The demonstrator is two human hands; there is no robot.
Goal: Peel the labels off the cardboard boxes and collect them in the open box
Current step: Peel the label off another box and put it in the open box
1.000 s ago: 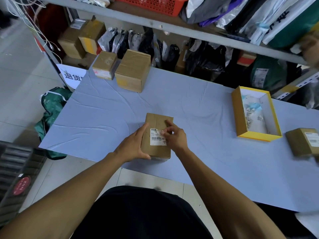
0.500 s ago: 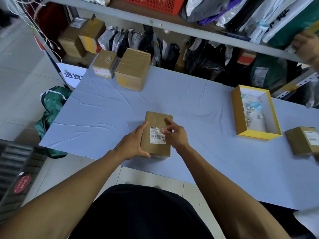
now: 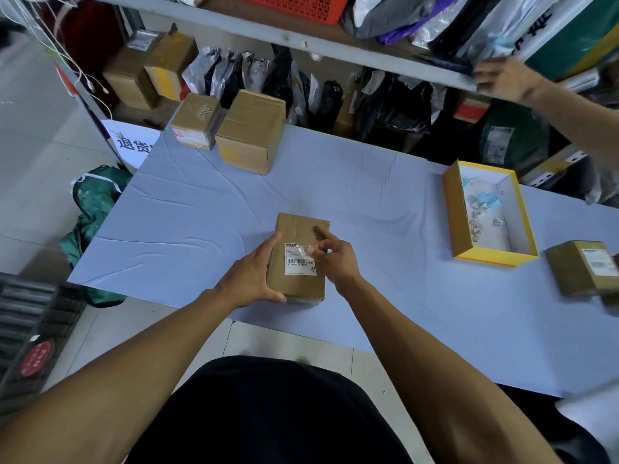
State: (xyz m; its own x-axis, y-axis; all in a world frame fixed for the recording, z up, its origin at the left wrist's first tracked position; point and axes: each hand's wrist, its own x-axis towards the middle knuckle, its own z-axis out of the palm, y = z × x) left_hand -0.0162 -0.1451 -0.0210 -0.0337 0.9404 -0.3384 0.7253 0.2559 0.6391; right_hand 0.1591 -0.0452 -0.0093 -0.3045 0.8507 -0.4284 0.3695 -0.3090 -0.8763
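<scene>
Since a second ago: I am seeing the upper right corner of the label curling up off the cardboard under my right hand; before, that corner was lying flat and the fingers were only picking at it.
Label: it is sitting on the top face of the small cardboard box, white with a barcode and small print, mostly stuck down, with a shiny strip lifting at the raised corner.
Box: it is lying flat on the blue desk, near my edge, brown and creased, a little scuffed.
Right grip: thumb and forefinger are closing together on the lifted corner of the label.
Left grip: my left hand is clamping the box's left side, thumb along the top edge, holding it down.
Risk: I am judging that the label could tear across the barcode if I pull too fast or straight up, since only a thin corner is free; the box could also slide if the left hold slackens.
Open box: the yellow open box is waiting well apart to the right, with earlier scraps inside.
Outward: another labelled box is lying just beyond it, two boxes are standing at the far edge, and another person's hand is reaching along the shelf.
</scene>
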